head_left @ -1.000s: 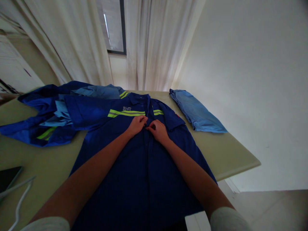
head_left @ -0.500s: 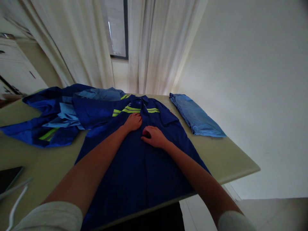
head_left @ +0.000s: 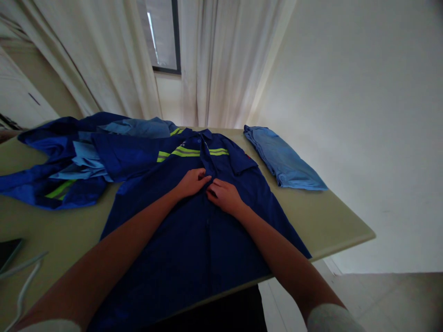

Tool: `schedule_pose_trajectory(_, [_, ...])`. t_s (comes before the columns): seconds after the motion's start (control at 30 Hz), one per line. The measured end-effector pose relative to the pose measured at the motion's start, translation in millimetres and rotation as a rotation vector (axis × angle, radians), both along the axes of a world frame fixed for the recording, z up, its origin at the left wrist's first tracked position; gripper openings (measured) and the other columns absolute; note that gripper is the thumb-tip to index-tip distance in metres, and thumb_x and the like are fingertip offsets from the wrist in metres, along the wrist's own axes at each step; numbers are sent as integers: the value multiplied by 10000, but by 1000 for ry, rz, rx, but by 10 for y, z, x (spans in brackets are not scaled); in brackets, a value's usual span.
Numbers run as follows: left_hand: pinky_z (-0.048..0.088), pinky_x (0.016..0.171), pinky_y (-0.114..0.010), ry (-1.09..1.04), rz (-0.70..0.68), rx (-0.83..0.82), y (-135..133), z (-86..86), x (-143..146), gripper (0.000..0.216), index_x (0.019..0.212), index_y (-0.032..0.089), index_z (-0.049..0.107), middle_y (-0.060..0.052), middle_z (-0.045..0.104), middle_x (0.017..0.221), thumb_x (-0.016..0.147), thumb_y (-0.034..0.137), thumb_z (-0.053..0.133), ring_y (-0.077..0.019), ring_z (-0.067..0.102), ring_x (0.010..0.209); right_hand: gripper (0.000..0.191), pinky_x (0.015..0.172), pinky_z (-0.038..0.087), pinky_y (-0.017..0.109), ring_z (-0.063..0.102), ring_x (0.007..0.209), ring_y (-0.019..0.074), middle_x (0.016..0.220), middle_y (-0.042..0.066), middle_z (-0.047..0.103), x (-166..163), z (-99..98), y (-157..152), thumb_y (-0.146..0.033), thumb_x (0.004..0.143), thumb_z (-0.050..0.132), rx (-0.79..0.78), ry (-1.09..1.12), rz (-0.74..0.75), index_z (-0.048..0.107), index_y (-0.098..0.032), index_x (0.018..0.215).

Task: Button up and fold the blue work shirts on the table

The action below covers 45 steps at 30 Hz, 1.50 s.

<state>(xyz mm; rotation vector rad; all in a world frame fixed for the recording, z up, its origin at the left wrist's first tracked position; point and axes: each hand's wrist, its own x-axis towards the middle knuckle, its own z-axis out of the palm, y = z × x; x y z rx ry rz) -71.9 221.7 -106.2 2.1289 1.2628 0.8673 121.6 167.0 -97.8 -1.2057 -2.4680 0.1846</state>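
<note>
A dark blue work shirt [head_left: 180, 240] with yellow-green reflective stripes lies front side up on the table, its collar at the far end. My left hand [head_left: 192, 181] is closed on the front placket, thumb and fingers pinched at the fabric edge. Close beside it on the right, my right hand [head_left: 224, 195] also pinches the placket, fingertips almost touching those of the left. Any button between the fingertips is too small to make out. Above my hands the placket edge stands slightly apart toward the collar.
Crumpled blue garments [head_left: 69, 157] lie heaped on the left of the table [head_left: 311, 221]. Folded light blue trousers [head_left: 284, 159] lie at the right, near the wall. A dark flat device [head_left: 8, 253] and a white cable [head_left: 26, 288] are at the left front edge.
My left hand has gone from lying flat on the shirt to pinching its placket. My right hand has closed its curled fingers on the fabric beside it. The view has shifted slightly.
</note>
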Motion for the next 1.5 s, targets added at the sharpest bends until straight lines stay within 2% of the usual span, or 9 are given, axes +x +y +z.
schedule_pose_trajectory(0.1, [316, 582, -282, -122, 17, -66, 28, -1, 20, 374, 650, 212, 480, 34, 518, 598, 901, 449, 625, -140, 483, 591, 106, 759, 440, 289, 617, 861, 174, 987, 61, 666, -41, 4, -11, -228, 1021, 630, 15, -9, -48, 718, -182, 984])
schedule_pose_trajectory(0.3, [325, 538, -258, -327, 14, -165, 10, -17, 75, 418, 662, 201, 509, 38, 509, 588, 874, 523, 671, -119, 463, 561, 174, 686, 407, 274, 583, 735, 140, 835, 8, 643, 17, -38, 88, -308, 979, 738, -121, 257, -170, 711, -192, 852])
schedule_pose_trajectory(0.5, [472, 622, -274, -416, -32, -164, -13, 8, 61, 321, 763, 189, 614, -5, 627, 684, 944, 441, 528, -156, 575, 648, 237, 672, 445, 278, 590, 711, 150, 819, 16, 656, 71, -51, 131, -411, 948, 762, -175, 409, -85, 703, -198, 861])
schedule_pose_trajectory(0.7, [518, 852, -340, -45, -169, 47, -35, 35, 86, 121, 887, 189, 686, -45, 716, 906, 873, 264, 591, -197, 639, 855, 128, 689, 451, 269, 578, 696, 149, 773, -10, 641, 78, 7, 32, -310, 959, 646, -135, 481, 0, 646, -208, 882])
schedule_pose_trajectory(0.87, [485, 898, -378, 201, 4, 271, -242, 115, 144, 407, 751, 202, 668, -100, 698, 904, 1033, 399, 452, -244, 645, 941, 173, 677, 408, 265, 573, 682, 143, 735, -25, 629, 62, 150, -272, -299, 987, 634, -219, 367, 101, 650, -200, 846])
schedule_pose_trajectory(1.0, [459, 750, -349, 211, 139, 53, -514, 195, 191, 564, 740, 215, 676, -99, 717, 815, 1080, 506, 332, -251, 681, 825, 195, 776, 424, 282, 618, 812, 163, 887, 2, 697, 151, 171, -632, -340, 877, 830, -229, 179, 150, 711, -201, 944])
schedule_pose_trajectory(1.13, [426, 663, -323, 310, 106, -51, -829, 156, 194, 310, 781, 225, 672, -82, 744, 834, 941, 487, 628, -259, 692, 792, 240, 867, 444, 322, 625, 931, 196, 1007, 35, 694, 231, 53, -843, -291, 825, 883, -142, 193, 73, 724, -207, 985])
schedule_pose_trajectory(1.27, [420, 668, -312, 128, 114, 29, -1049, 58, 162, 188, 836, 231, 628, -32, 705, 760, 954, 368, 576, -213, 656, 724, 83, 913, 449, 347, 636, 970, 207, 999, 38, 703, 203, -23, -922, -207, 904, 779, -49, 184, 69, 713, -204, 955])
schedule_pose_trajectory(1.5, [385, 603, -290, -221, 55, -21, -1080, 106, 170, 297, 802, 230, 582, 17, 616, 641, 913, 505, 568, -174, 571, 601, 91, 908, 490, 316, 657, 967, 182, 1028, 41, 698, 181, -7, -980, -216, 1024, 640, -47, 295, 89, 719, -220, 980])
